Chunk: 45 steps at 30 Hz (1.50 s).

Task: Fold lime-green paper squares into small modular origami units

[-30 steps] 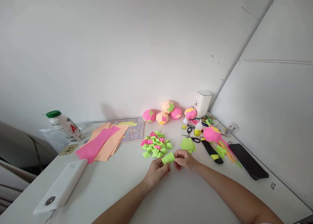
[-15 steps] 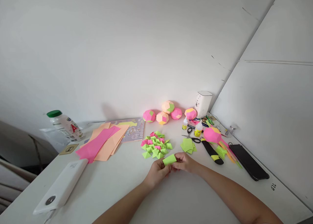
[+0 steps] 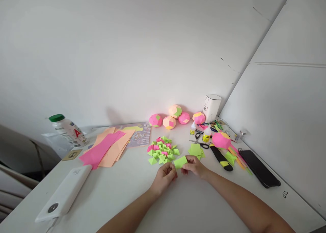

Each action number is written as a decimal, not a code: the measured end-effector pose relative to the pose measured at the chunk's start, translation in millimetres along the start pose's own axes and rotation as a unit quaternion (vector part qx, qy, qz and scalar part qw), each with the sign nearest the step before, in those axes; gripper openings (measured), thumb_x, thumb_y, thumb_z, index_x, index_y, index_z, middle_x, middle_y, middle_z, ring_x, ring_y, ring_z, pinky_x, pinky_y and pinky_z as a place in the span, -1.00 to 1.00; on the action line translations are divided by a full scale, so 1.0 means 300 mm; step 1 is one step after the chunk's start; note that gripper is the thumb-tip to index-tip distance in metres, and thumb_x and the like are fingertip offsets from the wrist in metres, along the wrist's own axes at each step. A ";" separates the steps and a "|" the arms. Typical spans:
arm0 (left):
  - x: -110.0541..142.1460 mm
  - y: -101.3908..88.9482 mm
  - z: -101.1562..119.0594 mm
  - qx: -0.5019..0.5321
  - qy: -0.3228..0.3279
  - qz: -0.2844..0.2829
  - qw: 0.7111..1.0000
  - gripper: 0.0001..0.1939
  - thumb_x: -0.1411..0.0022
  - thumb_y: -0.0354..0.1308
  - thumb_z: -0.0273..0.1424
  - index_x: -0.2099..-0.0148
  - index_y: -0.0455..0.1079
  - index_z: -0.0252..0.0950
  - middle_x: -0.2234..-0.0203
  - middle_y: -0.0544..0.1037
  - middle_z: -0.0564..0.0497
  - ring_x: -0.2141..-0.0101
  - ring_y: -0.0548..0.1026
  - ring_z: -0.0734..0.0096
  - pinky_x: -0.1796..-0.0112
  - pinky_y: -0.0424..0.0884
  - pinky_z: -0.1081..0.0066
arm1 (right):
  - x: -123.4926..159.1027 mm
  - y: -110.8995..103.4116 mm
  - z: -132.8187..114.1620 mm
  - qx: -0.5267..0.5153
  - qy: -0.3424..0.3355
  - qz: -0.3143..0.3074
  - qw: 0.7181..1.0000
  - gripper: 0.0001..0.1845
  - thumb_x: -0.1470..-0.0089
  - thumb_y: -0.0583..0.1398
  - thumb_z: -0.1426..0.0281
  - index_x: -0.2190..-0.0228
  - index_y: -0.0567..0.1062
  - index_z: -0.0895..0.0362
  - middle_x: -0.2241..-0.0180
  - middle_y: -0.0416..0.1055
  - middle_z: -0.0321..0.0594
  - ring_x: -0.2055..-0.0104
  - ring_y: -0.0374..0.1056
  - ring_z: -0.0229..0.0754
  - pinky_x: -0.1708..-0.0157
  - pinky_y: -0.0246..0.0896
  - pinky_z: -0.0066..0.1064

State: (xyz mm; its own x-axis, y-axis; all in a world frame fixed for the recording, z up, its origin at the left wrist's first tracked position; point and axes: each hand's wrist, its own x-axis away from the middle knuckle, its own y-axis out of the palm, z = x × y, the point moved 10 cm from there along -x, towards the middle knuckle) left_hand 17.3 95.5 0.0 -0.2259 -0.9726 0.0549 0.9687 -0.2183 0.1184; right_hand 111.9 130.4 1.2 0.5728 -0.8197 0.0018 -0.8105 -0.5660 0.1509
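My right hand [image 3: 195, 166] pinches a small piece of bright green paper [image 3: 180, 162] by its right end, with thumb and fingers. The paper looks like a flat rectangle, tilted toward me. Close by its lower left corner is my left hand [image 3: 165, 177], its fingers curled and thumb pressed in; whether it grips anything is hidden. Just beyond the hands lies a pile of small folded green and pink paper pieces [image 3: 163, 151]. A stack of green paper squares [image 3: 196, 150] sits beyond my right hand.
Faceted paper balls [image 3: 169, 122] stand along the wall. To the right are scissors [image 3: 203, 145], glue bottles [image 3: 206, 135], a yellow-black cutter [image 3: 220, 157] and a phone [image 3: 259, 167]. Leftward lie pink and peach paper sheets [image 3: 103, 150], a white power bank [image 3: 65, 195] and a bottle [image 3: 67, 131].
The green paper has shifted slightly right and away from me with my right hand. My left thumb has come off its front face, and the left fingers have curled in.
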 end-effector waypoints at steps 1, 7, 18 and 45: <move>0.002 -0.002 0.015 0.014 0.011 0.004 1.000 -0.79 -0.10 0.11 -0.30 0.47 0.18 -0.28 0.66 0.38 0.13 0.56 0.34 0.49 0.46 0.22 0.49 | 0.000 -0.003 -0.002 -0.001 -0.002 0.003 1.000 -0.92 0.16 0.20 0.45 0.54 0.43 0.23 0.63 0.43 -0.28 0.62 0.28 -0.31 0.60 0.17 -0.48; 0.008 0.021 0.066 0.085 0.033 -0.018 0.996 -0.74 -0.18 0.02 -0.15 0.29 0.21 -0.26 0.52 0.47 0.06 0.38 0.45 0.33 0.26 0.31 0.34 | 0.011 0.024 -0.002 0.039 0.001 -0.021 0.999 -0.87 0.09 0.21 0.40 0.46 0.43 0.24 0.51 0.47 -0.22 0.56 0.29 -0.33 0.56 0.18 -0.50; 0.011 0.005 0.079 -0.004 0.049 -0.015 0.999 -0.63 -0.26 -0.09 -0.17 0.45 0.30 -0.30 0.57 0.43 0.06 0.40 0.41 0.35 0.23 0.27 0.38 | 0.031 0.058 -0.067 0.235 -0.123 -0.003 0.964 -0.79 -0.01 0.18 0.33 0.50 0.51 0.23 0.56 0.44 -0.22 0.64 0.23 -0.34 0.67 0.10 -0.53; -0.001 -0.012 0.033 0.011 0.030 -0.003 0.999 -0.73 -0.11 0.11 -0.18 0.31 0.36 -0.30 0.54 0.43 0.07 0.40 0.38 0.38 0.27 0.26 0.40 | 0.043 0.047 -0.115 0.336 -0.197 0.057 0.919 -0.69 -0.03 0.17 0.25 0.55 0.52 0.24 0.68 0.34 -0.26 0.67 0.20 -0.33 0.68 0.06 -0.55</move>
State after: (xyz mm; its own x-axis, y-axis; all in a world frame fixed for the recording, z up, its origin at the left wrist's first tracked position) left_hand 12.9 97.3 9.5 -0.2253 -0.9743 -0.0051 0.9644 -0.2238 0.1408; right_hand 112.0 114.9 37.5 0.4975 -0.7708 -0.3981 -0.8311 -0.2919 -0.4734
